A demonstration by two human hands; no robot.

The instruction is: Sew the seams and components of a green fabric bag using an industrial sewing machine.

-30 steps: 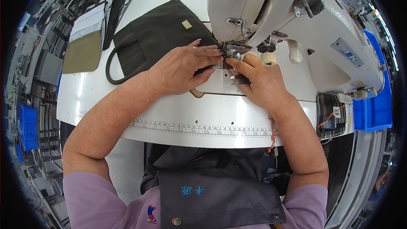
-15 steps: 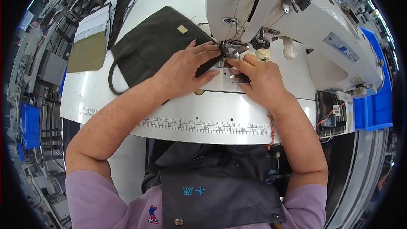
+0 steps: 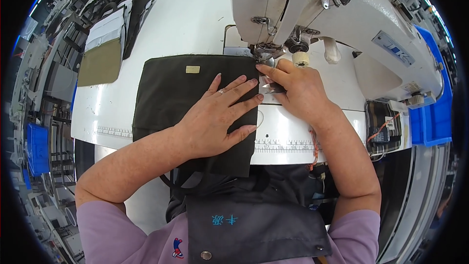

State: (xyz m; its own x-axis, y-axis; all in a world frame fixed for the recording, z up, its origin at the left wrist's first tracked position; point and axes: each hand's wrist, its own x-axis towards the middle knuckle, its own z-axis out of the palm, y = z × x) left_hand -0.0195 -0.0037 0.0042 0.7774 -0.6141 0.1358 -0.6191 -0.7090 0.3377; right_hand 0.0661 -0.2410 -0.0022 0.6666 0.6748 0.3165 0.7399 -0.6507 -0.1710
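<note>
A dark green fabric bag (image 3: pixel 163 93) lies flat on the white sewing table (image 3: pixel 190 24), a small pale label on its upper part. Its handle loop hangs over the front edge. My left hand (image 3: pixel 217 117) rests on the cloth with fingers spread, near the bag's right edge. My right hand (image 3: pixel 305 90) is closed around metal thread snips (image 3: pixel 273 88), whose blades point left below the index finger. That index fingertip is at the bag's upper right corner, right by the presser foot (image 3: pixel 264 57) of the sewing machine (image 3: pixel 256 5).
Olive and dark fabric pieces (image 3: pixel 100 63) with white sheets lie at the table's left. A blue bin (image 3: pixel 432 122) stands at the right, beside a plaid bundle (image 3: pixel 383 129). A ruler strip (image 3: pixel 288 145) runs along the front edge, near an orange cord (image 3: pixel 313 149).
The bag has turned, its top edge now roughly level and its lower part over the table's front edge. My left hand has moved down with it and spread. My right hand stays near the needle.
</note>
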